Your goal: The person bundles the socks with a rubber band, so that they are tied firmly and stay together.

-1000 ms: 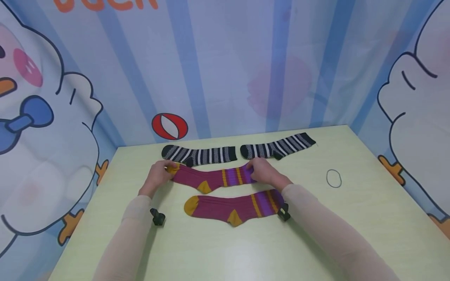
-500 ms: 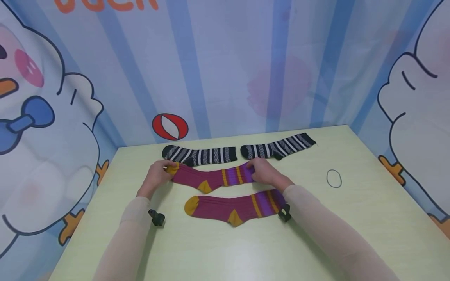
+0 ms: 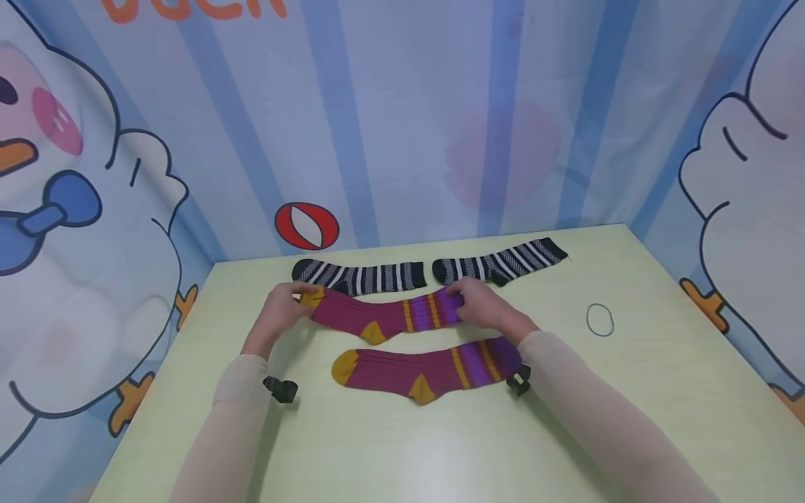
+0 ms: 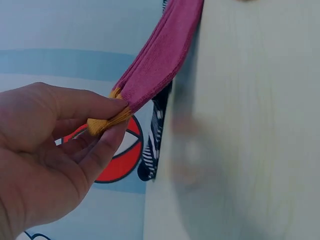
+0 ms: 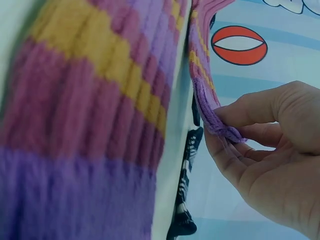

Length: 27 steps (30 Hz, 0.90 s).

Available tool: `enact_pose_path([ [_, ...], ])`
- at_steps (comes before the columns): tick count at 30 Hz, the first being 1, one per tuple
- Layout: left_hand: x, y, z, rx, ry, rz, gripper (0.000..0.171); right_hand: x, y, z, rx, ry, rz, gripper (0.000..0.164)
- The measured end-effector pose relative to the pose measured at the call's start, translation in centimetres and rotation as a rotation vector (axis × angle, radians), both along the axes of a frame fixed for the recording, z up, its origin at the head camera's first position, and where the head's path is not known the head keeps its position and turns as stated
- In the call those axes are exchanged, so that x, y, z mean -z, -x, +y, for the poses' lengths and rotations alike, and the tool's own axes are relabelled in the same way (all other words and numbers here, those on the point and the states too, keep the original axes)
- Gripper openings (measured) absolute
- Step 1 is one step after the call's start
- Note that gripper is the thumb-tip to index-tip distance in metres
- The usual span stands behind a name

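Observation:
A maroon sock [image 3: 355, 314] with mustard toe and heel and a purple striped cuff stretches between both hands. My left hand [image 3: 279, 309] pinches its toe between thumb and fingers; in the left wrist view the sock [image 4: 160, 60] is raised over the table. At the other end my right hand [image 3: 486, 307] pinches the purple cuff [image 5: 212, 112]. A matching sock [image 3: 396, 370] lies flat in front of it, its cuff end near my right wrist. Behind the raised sock lie two black-and-white striped socks, one left [image 3: 377, 278] and one right [image 3: 503, 264].
A thin dark loop [image 3: 600, 319] lies on the pale table [image 3: 402, 454] at the right. Small black cameras hang at the left wrist [image 3: 280, 390] and right wrist [image 3: 518, 381]. A blue cartoon-printed cloth [image 3: 415, 140] stands along the table's back edge.
Both hands have risen slightly with the maroon sock, and the right hand has shifted a little to the right. The other socks stay where they were on the table.

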<state>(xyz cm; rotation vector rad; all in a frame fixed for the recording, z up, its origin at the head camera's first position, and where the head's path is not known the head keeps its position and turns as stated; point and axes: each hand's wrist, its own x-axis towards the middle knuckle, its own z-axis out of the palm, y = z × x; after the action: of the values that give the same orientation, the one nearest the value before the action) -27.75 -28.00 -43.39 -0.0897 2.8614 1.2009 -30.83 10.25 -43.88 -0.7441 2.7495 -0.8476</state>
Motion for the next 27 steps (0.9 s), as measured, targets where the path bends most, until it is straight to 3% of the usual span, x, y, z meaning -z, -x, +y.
enact_pose_path([
  [14, -3.0, -2.0, 3.1, 0.068, -0.056, 0.007, 0.041, -2.5, -0.8, 2.7, -0.01, 0.02, 0.009, 0.046],
  [27, -3.2, -3.6, 4.5, 0.097, -0.104, -0.001, 0.042, -3.5, -2.1, 5.4, 0.0, 0.05, -0.011, 0.044],
])
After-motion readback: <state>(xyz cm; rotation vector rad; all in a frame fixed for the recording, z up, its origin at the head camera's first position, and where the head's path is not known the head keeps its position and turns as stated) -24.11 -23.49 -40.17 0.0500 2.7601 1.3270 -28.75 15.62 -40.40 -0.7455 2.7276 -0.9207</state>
